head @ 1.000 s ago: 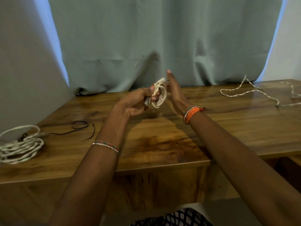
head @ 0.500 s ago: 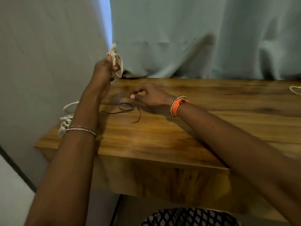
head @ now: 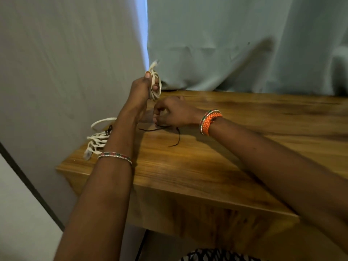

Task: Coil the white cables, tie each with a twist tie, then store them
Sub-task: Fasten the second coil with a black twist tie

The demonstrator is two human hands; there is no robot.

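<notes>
Wooden table (head: 216,166): left hand (head: 140,89) grips coiled cable (head: 156,82) (raised), right hand (head: 173,113) pinches twist tie (head: 165,128).

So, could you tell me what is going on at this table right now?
A person is tidying white cables. The left hand holds a small coiled white cable up above the wooden table. The right hand is down on the table, its fingers curled at the black twist tie, apparently picking it up. This coil is not yet tied. Another bundled white cable lies near the table's left edge.
</notes>
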